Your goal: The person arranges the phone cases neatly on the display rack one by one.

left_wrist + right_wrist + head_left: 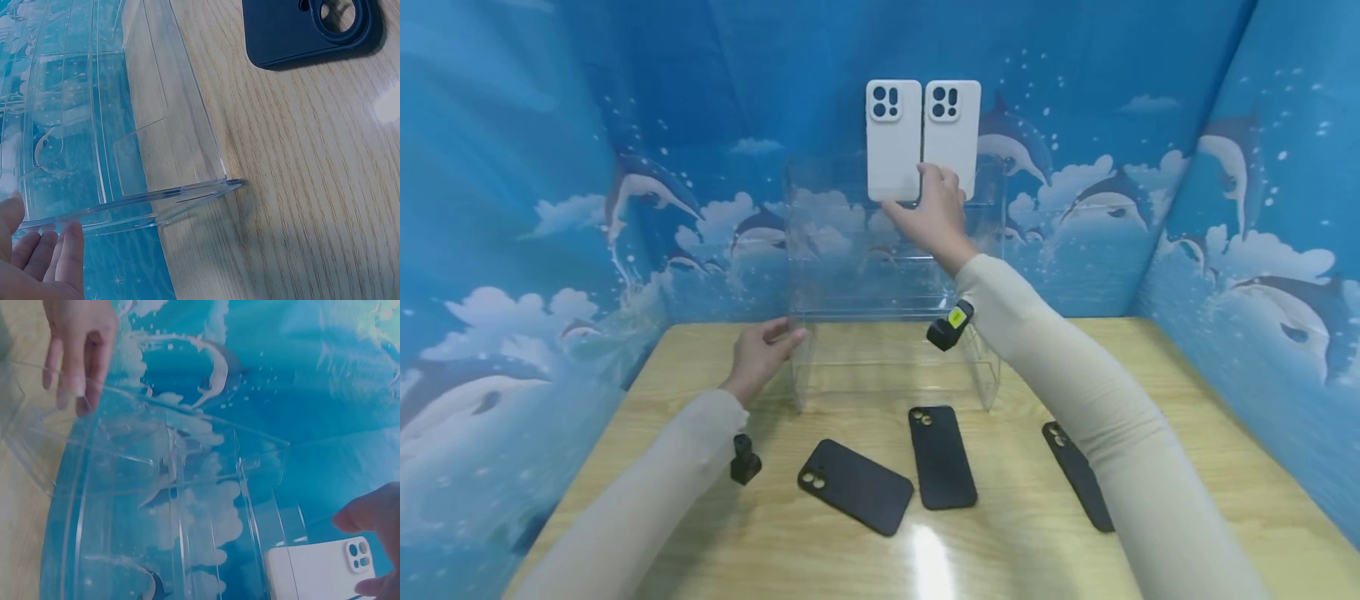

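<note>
Two white phone cases, the left one (894, 154) and the right one (966, 137), stand upright side by side on the top tier of a clear acrylic display stand (895, 292). My right hand (934, 215) is in front of them, thumb and index finger spread near the left case's lower part, the other fingers overlapping the right case. In the right wrist view the thumb is apart from the white case (306, 572). Low at the stand's left side, my left hand (763, 354) holds the side panel's edge (125, 203) between thumb and fingers.
Three black phone cases lie on the wooden table before the stand: one tilted at left (857, 487), one in the middle (943, 458), one at right (1078, 475) partly behind my right sleeve. A blue dolphin-print curtain (715, 125) surrounds the table's back and sides.
</note>
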A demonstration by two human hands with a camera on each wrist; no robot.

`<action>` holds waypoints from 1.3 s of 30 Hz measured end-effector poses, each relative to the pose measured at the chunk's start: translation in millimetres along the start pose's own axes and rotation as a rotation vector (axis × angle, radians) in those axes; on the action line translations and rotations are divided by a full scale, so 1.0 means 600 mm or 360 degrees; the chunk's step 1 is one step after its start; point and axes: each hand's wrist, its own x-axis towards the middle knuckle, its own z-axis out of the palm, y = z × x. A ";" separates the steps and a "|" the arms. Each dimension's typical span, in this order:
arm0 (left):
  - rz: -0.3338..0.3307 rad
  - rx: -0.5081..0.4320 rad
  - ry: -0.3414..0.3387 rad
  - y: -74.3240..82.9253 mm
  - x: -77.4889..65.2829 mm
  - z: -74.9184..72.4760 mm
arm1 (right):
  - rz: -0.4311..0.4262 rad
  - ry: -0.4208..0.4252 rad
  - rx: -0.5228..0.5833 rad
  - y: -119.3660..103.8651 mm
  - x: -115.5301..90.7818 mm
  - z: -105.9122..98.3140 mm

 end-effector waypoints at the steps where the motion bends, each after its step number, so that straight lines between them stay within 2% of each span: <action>1: 0.0003 0.0004 -0.0001 0.000 0.001 -0.001 | -0.0013 -0.0016 -0.0001 0.004 -0.006 -0.003; 7: -0.0014 0.0026 0.0000 0.001 0.003 -0.001 | -0.0085 -0.0098 0.0012 0.040 -0.048 -0.020; 13: -0.0024 0.0039 -0.0004 -0.001 0.004 -0.001 | -0.0108 -0.0186 0.0023 0.095 -0.086 -0.033; 23: -0.0048 0.0027 -0.0010 0.003 0.003 -0.002 | 0.0082 -0.0277 0.0011 0.189 -0.142 -0.081; 29: -0.0044 0.0042 -0.0005 0.004 0.004 -0.003 | 0.0231 -0.0257 -0.0022 0.251 -0.176 -0.113; 39: -0.0066 0.0031 -0.0017 0.002 0.002 -0.004 | 0.0351 -0.0173 -0.0047 0.364 -0.245 -0.164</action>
